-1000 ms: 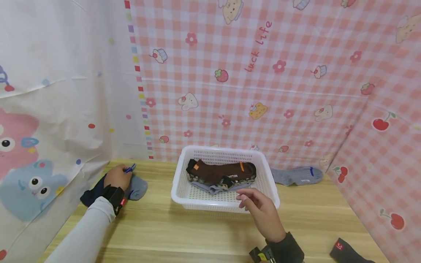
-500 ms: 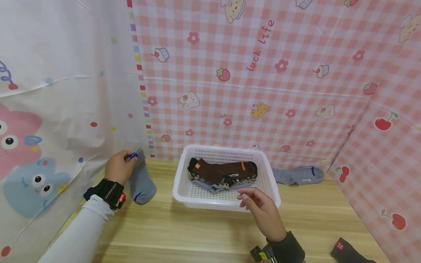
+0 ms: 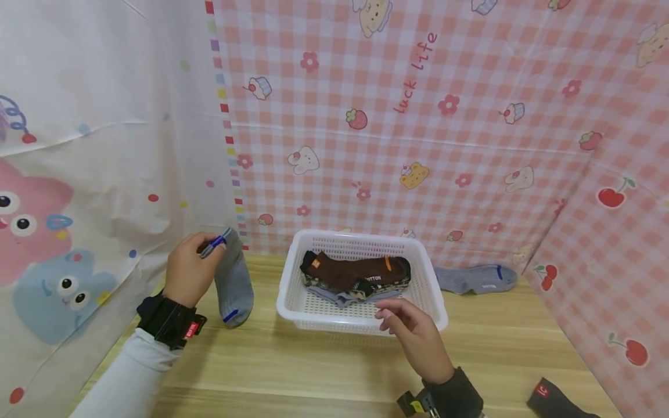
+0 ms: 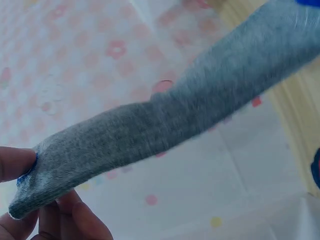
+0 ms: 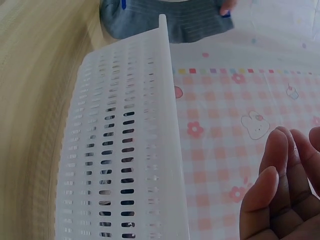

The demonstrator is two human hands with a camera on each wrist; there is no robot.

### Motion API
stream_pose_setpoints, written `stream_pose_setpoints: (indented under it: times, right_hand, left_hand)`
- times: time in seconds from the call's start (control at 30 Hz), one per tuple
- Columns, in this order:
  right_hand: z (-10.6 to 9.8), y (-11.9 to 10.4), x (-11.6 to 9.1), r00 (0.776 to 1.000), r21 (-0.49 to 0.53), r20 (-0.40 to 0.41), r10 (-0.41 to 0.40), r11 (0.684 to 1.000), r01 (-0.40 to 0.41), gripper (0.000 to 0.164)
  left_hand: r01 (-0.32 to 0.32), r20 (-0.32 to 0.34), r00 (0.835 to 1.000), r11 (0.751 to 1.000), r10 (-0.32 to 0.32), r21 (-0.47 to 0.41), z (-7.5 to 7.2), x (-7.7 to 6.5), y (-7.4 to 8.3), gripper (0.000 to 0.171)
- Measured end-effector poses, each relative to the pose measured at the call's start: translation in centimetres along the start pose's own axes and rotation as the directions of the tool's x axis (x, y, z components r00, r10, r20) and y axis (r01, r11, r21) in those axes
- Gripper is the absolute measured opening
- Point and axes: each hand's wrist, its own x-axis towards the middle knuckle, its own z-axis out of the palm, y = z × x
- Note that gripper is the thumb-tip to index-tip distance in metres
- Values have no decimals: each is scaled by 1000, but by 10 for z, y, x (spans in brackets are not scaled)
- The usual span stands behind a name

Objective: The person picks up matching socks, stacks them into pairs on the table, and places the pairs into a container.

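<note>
My left hand [image 3: 193, 267] pinches the cuff of a grey-blue sock [image 3: 234, 284] between thumb and fingers. The sock hangs down with its blue-striped toe low over the table. In the left wrist view the sock [image 4: 150, 125] stretches from the thumb at lower left to the upper right. My right hand [image 3: 413, 334] is held at the front right rim of a white plastic basket [image 3: 284, 299], fingers loosely bent and holding nothing. Inside the basket a brown sock [image 3: 340, 271] with orange marks lies on top of patterned and grey-blue ones.
Another grey-blue sock [image 3: 478, 280] lies right of the basket by the checked back wall. A dark grey sock [image 3: 556, 400] with a red label is at the front right. Dark navy fabric [image 3: 148, 306] shows behind the left wrist. Printed cloth walls bound the wooden table [image 3: 292, 371].
The left hand has lifted the grey-blue sock off the dark navy one and brought it slightly right, so that it hangs upright. The right hand stays in place.
</note>
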Motion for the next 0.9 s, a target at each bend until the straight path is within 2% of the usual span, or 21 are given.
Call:
stream_pose_setpoints:
  times: [0.13,0.4,0.6,0.77,0.9]
  right_hand:
    - [3,1,-1,1000,11,13,-6,1000,6,19]
    - [14,4,-3,999,12,54,-4,1000,4,20]
    - [27,5,-7,993,8,117,-10,1000,10,24]
    - [44,8,-12,977,-21,202,-68,997,74,23]
    - [55,10,-18,951,-54,302,-64,995,84,26]
  left_hand:
    - [-24,-21,1000,1000,24,-13,-9,-12,14,29]
    - [-65,-4,998,996,65,-57,-27,-38,47,27]
    - [-133,2,991,988,133,-75,-34,-61,68,20]
    - [-174,18,984,984,174,-44,-34,-83,85,13]
    - [-226,16,973,968,229,-109,-31,-101,99,15]
